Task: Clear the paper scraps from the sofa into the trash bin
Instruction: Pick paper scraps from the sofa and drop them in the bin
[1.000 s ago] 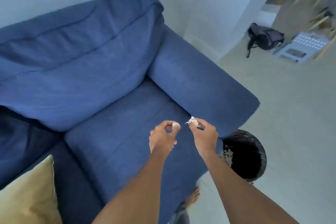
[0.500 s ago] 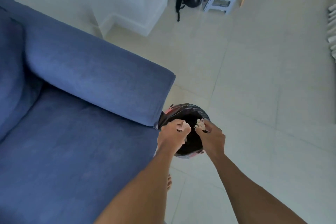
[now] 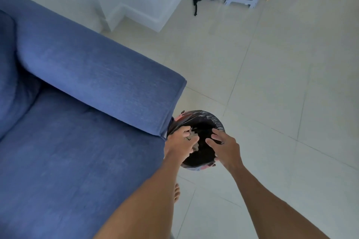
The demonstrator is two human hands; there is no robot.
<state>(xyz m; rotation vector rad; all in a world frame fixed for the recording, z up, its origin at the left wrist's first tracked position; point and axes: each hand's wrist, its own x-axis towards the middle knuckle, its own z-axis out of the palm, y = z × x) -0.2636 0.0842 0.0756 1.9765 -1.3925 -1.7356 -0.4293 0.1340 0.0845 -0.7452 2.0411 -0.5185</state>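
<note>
Crumpling pale paper scraps [image 3: 192, 137] over bin [image 3: 217, 120]

Soft, even daylight fills the room with a cool bluish cast and only faint shadows on the pale floor [image 3: 272, 103], while the wide lens bends the sofa [image 3: 77, 122] and tile lines toward the edges, the hands [image 3: 225, 147] look slightly smeared, and the bin [image 3: 217, 120] interior reads as flat black.
</note>
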